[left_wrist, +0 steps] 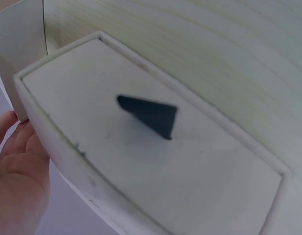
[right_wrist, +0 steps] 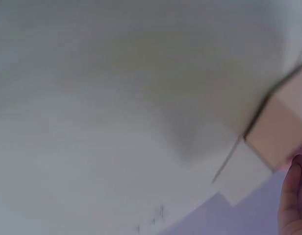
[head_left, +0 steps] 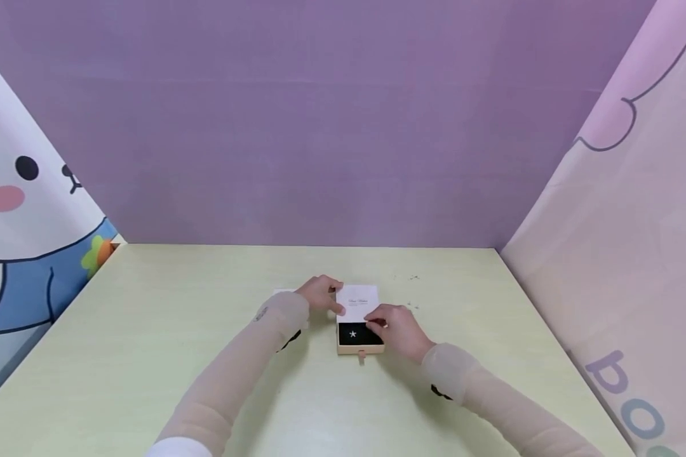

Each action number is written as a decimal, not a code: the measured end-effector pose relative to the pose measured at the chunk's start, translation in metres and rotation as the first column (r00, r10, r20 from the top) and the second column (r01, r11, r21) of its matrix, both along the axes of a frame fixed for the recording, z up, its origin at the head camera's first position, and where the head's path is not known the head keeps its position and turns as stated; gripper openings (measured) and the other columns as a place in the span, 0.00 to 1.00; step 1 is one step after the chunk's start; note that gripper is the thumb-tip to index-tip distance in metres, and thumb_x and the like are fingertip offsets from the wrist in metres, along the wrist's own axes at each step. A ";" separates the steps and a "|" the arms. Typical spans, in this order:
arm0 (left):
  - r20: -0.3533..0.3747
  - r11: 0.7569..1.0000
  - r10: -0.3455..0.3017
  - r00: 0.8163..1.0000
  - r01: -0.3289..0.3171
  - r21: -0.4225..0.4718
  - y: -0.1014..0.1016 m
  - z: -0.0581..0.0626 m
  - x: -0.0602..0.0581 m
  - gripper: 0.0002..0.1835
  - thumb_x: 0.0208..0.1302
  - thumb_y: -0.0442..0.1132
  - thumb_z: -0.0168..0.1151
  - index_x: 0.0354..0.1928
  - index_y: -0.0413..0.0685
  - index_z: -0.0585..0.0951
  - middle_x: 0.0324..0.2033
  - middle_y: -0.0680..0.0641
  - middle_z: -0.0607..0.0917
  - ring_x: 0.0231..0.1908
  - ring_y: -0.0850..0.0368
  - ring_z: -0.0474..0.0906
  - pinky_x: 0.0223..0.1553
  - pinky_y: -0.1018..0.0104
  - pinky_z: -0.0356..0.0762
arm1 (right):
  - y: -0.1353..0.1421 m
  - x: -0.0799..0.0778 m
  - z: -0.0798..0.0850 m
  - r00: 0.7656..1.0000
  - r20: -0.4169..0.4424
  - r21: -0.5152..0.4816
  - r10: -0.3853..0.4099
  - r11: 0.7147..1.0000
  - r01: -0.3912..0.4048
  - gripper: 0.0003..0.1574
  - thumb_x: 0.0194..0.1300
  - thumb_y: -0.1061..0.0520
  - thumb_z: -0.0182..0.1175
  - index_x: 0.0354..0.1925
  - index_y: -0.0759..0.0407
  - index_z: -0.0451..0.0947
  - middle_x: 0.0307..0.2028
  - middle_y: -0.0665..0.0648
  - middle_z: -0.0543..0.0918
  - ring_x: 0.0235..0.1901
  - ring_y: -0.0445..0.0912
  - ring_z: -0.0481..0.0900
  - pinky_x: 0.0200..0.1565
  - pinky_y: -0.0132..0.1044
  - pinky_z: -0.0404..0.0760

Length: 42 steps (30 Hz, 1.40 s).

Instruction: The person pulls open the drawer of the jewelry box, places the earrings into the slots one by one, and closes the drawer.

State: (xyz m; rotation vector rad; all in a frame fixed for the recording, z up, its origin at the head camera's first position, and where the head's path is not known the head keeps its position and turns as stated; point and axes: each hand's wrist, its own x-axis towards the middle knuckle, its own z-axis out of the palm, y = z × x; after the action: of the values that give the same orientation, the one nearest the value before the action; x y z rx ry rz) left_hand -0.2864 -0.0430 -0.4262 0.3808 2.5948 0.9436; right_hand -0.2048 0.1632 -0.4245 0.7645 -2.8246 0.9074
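Note:
A small drawer-style jewelry box [head_left: 360,349] stands on the table with its tan drawer part-way out of a white sleeve [head_left: 357,295] printed with fine script. A black pad [head_left: 344,340] fills the drawer, and a small silvery star-shaped piece [head_left: 352,334] lies on it. My left hand [head_left: 320,294] grips the sleeve's left side between thumb and fingers. With thumb and forefinger, my right hand [head_left: 397,328] pinches at the box's right side, where sleeve and pad meet. The right wrist view shows the tan drawer [right_wrist: 274,133] beside my fingertips; the exact contact is hidden.
A white box [left_wrist: 200,161] with a raised rim and a black ribbon tab lies under my left wrist, mostly covered in the head view. Small dark marks [head_left: 414,277] show on the pale table [head_left: 166,330]. A purple backdrop [head_left: 309,139] and printed side panels surround it.

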 end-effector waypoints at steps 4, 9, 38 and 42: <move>0.009 1.000 0.007 1.000 -0.007 0.004 -0.001 0.000 0.002 0.41 0.44 0.45 0.73 0.63 0.45 0.68 0.61 0.45 0.71 0.63 0.48 0.65 0.65 0.55 0.59 | 0.011 -0.005 0.010 0.999 -0.026 -0.032 -0.021 0.999 0.020 0.07 0.57 0.64 0.62 0.36 0.61 0.84 0.31 0.51 0.84 0.29 0.39 0.79 0.31 0.25 0.79; 0.014 1.000 -0.003 1.000 0.003 0.012 0.001 -0.001 0.003 0.41 0.44 0.45 0.73 0.63 0.45 0.68 0.62 0.45 0.70 0.63 0.48 0.64 0.66 0.55 0.58 | 0.029 -0.010 0.012 0.997 -0.049 -0.028 -0.058 0.998 0.057 0.08 0.56 0.64 0.63 0.37 0.62 0.83 0.32 0.52 0.84 0.31 0.41 0.81 0.31 0.26 0.79; 0.015 1.000 -0.011 1.000 0.010 0.017 0.010 0.000 0.005 0.41 0.45 0.46 0.72 0.64 0.45 0.66 0.62 0.45 0.69 0.63 0.49 0.64 0.66 0.56 0.58 | 0.091 -0.026 -0.027 0.983 -0.122 0.178 -0.139 0.971 0.159 0.11 0.55 0.68 0.62 0.39 0.66 0.82 0.35 0.60 0.85 0.34 0.49 0.83 0.37 0.40 0.82; 0.014 1.000 -0.009 1.000 0.008 0.020 0.010 0.002 0.007 0.41 0.46 0.45 0.72 0.63 0.45 0.67 0.63 0.45 0.69 0.63 0.49 0.64 0.66 0.56 0.58 | 0.091 -0.029 -0.027 0.983 -0.147 0.190 -0.114 0.972 0.141 0.12 0.55 0.69 0.61 0.40 0.66 0.82 0.36 0.60 0.85 0.37 0.51 0.83 0.40 0.42 0.82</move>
State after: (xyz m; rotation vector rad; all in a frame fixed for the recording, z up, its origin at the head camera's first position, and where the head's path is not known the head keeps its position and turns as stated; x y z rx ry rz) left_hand -0.2797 -0.0329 -0.4242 0.3885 2.5706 0.9660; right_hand -0.2339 0.2545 -0.4513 0.6267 -2.8338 0.5378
